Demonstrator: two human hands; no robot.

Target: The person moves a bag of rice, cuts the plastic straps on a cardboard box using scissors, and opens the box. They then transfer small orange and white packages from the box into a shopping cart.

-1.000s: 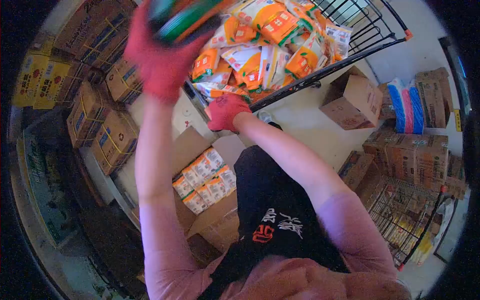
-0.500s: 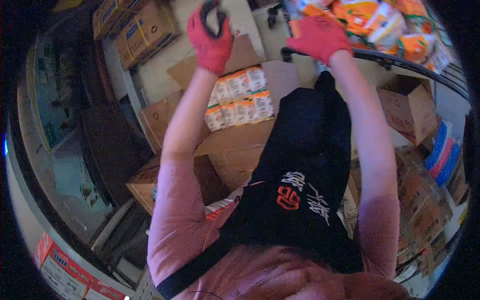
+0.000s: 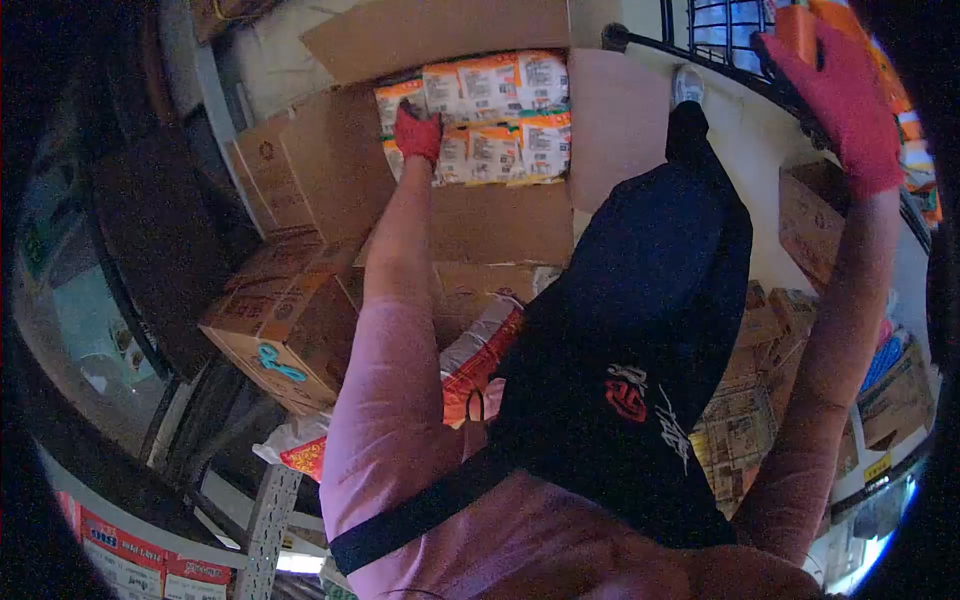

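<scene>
My left hand, in a red glove with dark fingertips, is down at the left end of the packets in an open cardboard carton. Its fingers are curled on a white and orange packet. White packets with orange and green edges lie in two rows there. At the upper right, my right hand, also gloved in red, is over a black wire basket. Its thumb stands apart from the fingers, with an orange piece of packaging between them. The fingertips are partly cut off by the view's edge.
A closed carton with blue-green scissors on its side stands left of me. Red and white sacks lie near my left elbow. More cartons are on the right. My shoe is between carton and basket.
My left hand has gone from above the carton down onto its packets. My right hand has shifted right along the basket. The view has turned, and the carton appears larger.
</scene>
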